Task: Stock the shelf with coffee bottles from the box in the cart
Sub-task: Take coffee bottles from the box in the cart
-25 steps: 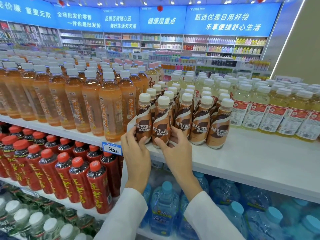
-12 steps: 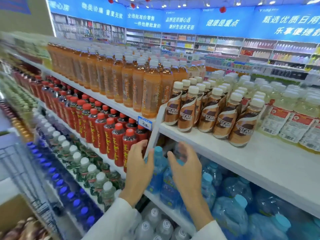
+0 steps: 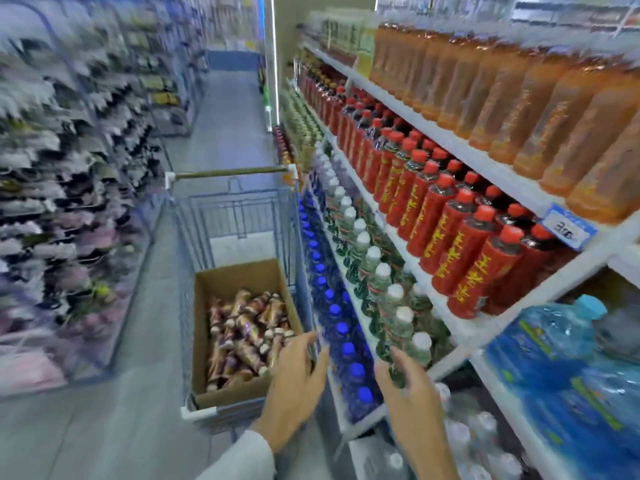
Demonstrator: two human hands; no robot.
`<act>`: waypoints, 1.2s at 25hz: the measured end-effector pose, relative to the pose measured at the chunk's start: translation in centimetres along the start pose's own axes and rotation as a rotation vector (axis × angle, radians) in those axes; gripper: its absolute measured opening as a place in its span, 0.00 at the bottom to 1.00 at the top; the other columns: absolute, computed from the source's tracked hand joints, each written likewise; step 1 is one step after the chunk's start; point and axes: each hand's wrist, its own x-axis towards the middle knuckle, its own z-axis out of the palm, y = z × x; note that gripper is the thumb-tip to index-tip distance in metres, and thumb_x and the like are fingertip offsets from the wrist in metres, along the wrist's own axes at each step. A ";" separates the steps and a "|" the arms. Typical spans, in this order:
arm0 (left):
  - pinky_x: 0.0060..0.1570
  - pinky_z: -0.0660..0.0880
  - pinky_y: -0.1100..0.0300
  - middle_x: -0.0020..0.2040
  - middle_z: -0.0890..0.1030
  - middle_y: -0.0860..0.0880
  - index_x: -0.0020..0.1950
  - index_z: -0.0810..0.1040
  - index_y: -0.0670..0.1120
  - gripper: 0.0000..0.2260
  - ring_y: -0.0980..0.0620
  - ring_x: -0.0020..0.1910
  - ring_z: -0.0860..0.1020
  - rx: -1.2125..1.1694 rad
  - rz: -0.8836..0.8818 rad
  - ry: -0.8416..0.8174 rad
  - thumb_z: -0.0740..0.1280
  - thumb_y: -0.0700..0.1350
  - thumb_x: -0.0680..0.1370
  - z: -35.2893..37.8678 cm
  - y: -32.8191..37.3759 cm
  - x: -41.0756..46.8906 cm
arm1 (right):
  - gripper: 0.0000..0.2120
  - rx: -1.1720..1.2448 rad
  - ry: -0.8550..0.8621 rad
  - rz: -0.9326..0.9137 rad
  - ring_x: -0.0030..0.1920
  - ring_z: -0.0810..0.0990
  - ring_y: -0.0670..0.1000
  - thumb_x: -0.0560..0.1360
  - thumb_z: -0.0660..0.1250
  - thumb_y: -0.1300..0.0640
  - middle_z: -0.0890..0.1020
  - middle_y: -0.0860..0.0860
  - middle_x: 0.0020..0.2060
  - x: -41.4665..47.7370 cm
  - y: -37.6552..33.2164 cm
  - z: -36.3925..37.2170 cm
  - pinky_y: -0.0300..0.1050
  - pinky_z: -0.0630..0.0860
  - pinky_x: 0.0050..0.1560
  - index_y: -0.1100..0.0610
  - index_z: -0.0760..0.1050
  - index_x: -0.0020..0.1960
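Cardboard box point(image 3: 204, 327) in cart point(image 3: 239, 216), empty left hand point(image 3: 294, 379) at its rim

Matt brown cardboard box point(image 3: 239, 282); grey metal wire cart point(image 3: 239, 216); glossy plastic coffee bottles point(image 3: 247, 332)

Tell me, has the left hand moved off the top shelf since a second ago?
Yes. The left hand has dropped from the shelf down toward the box in the cart.
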 end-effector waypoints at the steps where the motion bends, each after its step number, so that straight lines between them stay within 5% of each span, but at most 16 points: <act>1: 0.69 0.70 0.48 0.64 0.79 0.51 0.67 0.76 0.47 0.14 0.50 0.66 0.75 0.004 -0.044 0.009 0.66 0.49 0.82 -0.9 -2.1 0.3 | 0.20 -0.004 -0.060 0.035 0.63 0.76 0.46 0.78 0.69 0.45 0.78 0.44 0.63 0.7 0.2 2.0 0.42 0.70 0.62 0.49 0.76 0.69; 7: 0.65 0.69 0.62 0.63 0.75 0.59 0.71 0.73 0.51 0.18 0.58 0.65 0.74 0.023 -0.327 -0.015 0.66 0.53 0.82 -4.6 -13.4 2.9 | 0.17 -0.078 -0.216 0.206 0.62 0.78 0.51 0.77 0.72 0.50 0.82 0.48 0.61 5.0 1.6 13.2 0.48 0.71 0.67 0.52 0.78 0.65; 11: 0.67 0.70 0.59 0.64 0.76 0.57 0.71 0.74 0.50 0.17 0.53 0.66 0.75 0.046 -0.474 -0.115 0.66 0.49 0.82 -5.7 -19.4 5.3 | 0.14 -0.153 -0.297 0.339 0.62 0.79 0.50 0.77 0.73 0.49 0.82 0.46 0.58 6.7 3.0 18.4 0.45 0.72 0.63 0.48 0.79 0.61; 15: 0.64 0.74 0.53 0.64 0.79 0.51 0.69 0.75 0.48 0.15 0.49 0.64 0.77 0.103 -0.563 -0.203 0.64 0.46 0.82 -5.5 -24.2 9.2 | 0.10 -0.166 -0.346 0.468 0.63 0.79 0.50 0.77 0.73 0.53 0.83 0.47 0.58 7.9 3.5 21.3 0.53 0.73 0.68 0.43 0.78 0.56; 17: 0.59 0.75 0.51 0.61 0.79 0.47 0.68 0.73 0.47 0.14 0.45 0.61 0.78 0.235 -0.527 -0.296 0.63 0.44 0.82 -5.0 -26.9 13.8 | 0.10 -0.170 -0.356 0.524 0.61 0.79 0.48 0.77 0.73 0.53 0.83 0.45 0.57 8.9 3.2 22.3 0.51 0.74 0.66 0.41 0.77 0.53; 21: 0.69 0.67 0.48 0.74 0.69 0.40 0.79 0.62 0.43 0.26 0.40 0.73 0.67 0.577 -0.321 -0.524 0.62 0.38 0.81 -2.8 -33.9 25.4 | 0.13 -0.180 -0.382 0.572 0.61 0.79 0.48 0.75 0.75 0.55 0.83 0.43 0.56 11.3 4.6 24.2 0.52 0.74 0.67 0.46 0.81 0.58; 26: 0.77 0.53 0.47 0.80 0.61 0.44 0.79 0.64 0.49 0.26 0.41 0.80 0.54 0.929 -0.063 -0.797 0.61 0.38 0.81 1.6 -42.3 31.9 | 0.14 -0.144 -0.440 0.556 0.60 0.80 0.45 0.76 0.73 0.55 0.84 0.42 0.57 13.2 6.7 26.5 0.45 0.74 0.64 0.45 0.80 0.60; 30: 0.78 0.49 0.43 0.73 0.72 0.47 0.73 0.73 0.54 0.24 0.42 0.76 0.62 1.034 0.032 -0.761 0.65 0.42 0.77 4.5 -45.6 33.5 | 0.14 -0.136 -0.463 0.591 0.61 0.80 0.45 0.76 0.72 0.51 0.84 0.42 0.58 13.7 9.1 27.7 0.49 0.75 0.66 0.41 0.79 0.60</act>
